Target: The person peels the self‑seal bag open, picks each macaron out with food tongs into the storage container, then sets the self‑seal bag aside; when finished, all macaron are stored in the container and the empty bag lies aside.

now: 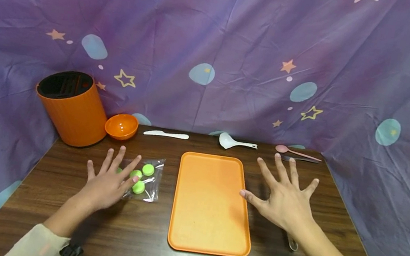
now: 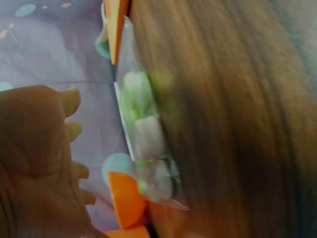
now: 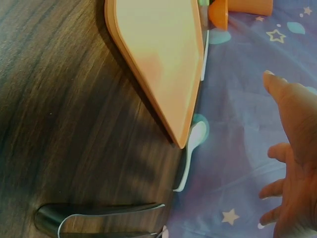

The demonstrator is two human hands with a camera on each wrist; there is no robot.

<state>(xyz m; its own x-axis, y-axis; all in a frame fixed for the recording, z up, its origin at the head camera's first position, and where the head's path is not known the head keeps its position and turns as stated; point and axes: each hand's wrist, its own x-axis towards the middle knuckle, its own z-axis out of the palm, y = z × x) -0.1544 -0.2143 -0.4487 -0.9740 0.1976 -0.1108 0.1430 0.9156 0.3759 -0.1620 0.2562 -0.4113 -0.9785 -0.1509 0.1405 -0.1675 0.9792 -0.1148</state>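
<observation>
My left hand [image 1: 104, 186] is spread with straight fingers above the table, nearest a clear plastic bag [image 1: 156, 182]. Several round bright-green pieces [image 1: 148, 169] lie inside the bag, some hidden behind the fingers. From the left wrist view, the bag [image 2: 148, 144] appears blurred, with green and whitish contents. Fingers also spread wide, my right hand [image 1: 287, 201] hovers beside the right edge of an orange tray [image 1: 214, 203] and holds nothing. Beneath it are metal tongs, mostly hidden in the head view; their bent end [image 3: 49, 218] shows in the right wrist view.
An orange cylinder holder [image 1: 77, 114] with a black slotted top stands back left beside an orange bowl [image 1: 121, 127]. Along the back edge lie a white knife [image 1: 166, 134], a white ladle [image 1: 228, 142], a pink spoon [image 1: 282, 149] and a thin grey utensil [image 1: 304, 160]. A purple curtain hangs behind.
</observation>
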